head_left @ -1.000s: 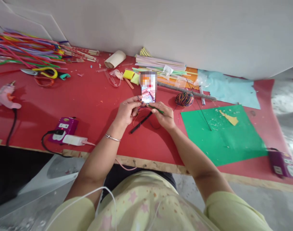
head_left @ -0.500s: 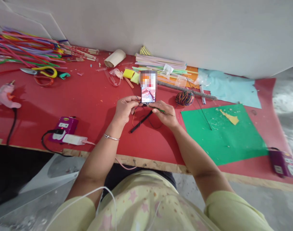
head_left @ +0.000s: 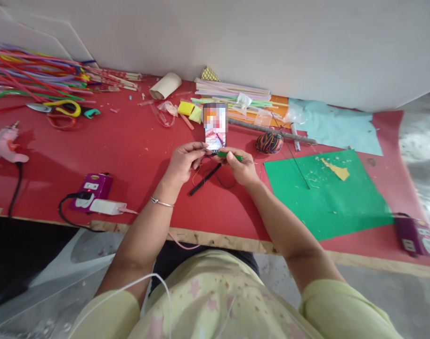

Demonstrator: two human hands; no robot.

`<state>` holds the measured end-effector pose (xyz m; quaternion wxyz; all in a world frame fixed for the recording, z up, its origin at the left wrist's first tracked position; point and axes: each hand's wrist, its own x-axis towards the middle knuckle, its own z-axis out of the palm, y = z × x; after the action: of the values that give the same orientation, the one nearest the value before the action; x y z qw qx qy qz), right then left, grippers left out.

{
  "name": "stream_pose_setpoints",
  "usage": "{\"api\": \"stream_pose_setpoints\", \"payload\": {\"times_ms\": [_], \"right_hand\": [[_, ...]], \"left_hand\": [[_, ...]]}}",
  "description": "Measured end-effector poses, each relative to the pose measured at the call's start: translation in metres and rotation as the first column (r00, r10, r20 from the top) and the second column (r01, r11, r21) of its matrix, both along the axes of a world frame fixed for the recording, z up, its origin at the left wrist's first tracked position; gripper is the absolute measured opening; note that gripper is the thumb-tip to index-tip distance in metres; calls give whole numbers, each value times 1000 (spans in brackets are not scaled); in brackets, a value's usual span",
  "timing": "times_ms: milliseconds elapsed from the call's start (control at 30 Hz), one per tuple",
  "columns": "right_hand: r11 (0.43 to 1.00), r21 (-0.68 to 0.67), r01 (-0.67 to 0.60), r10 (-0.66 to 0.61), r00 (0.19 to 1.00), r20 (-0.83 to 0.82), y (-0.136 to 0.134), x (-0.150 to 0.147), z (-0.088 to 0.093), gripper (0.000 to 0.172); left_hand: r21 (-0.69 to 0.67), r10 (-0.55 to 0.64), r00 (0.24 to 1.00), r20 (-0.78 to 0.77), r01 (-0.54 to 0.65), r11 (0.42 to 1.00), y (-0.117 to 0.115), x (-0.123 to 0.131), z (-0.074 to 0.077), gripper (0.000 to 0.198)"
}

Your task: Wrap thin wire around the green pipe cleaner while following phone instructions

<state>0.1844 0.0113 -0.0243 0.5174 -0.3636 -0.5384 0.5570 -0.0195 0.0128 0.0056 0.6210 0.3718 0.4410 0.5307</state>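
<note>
Our right hand (head_left: 244, 169) clamps a green-handled tool (head_left: 223, 154); beside it, our left hand (head_left: 182, 162) apparently pinches yarn (head_left: 193, 178), best kept taut.

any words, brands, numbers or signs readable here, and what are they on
None can be read for certain.
Phone screen: small lines of text, too blurred to read; its upper part is pixelated.
Left purple power box: label marks, too small to read.
Right purple power box: pale markings, too blurred to read.
Green-handled tool in the right hand: no lettering visible.
</note>
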Motion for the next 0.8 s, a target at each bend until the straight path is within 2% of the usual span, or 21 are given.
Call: {"api": "stream_pose_setpoints", "payload": {"times_ms": [167, 300, 567, 800], "right_hand": [[999, -43, -24, 21, 997, -73, 1, -2, -7, 44], [998, -50, -32, 29, 997, -76, 1, -4, -8, 43], [999, -43, 29, -33, 996, -87, 1, -8, -7, 41], [993, -110, 45, -60, 988, -141, -2, -10, -3, 36]], "left_hand": [[-56, -16, 998, 58, 20, 998, 0, 1, 1, 26], [-46, -17, 999, 45, 19, 999, -1, 4, 1, 25], [-22, 28, 999, 40, -27, 999, -2, 11, 1, 26], [-16, 58, 996, 66, -57, 998, -3, 16, 2, 27]]}}
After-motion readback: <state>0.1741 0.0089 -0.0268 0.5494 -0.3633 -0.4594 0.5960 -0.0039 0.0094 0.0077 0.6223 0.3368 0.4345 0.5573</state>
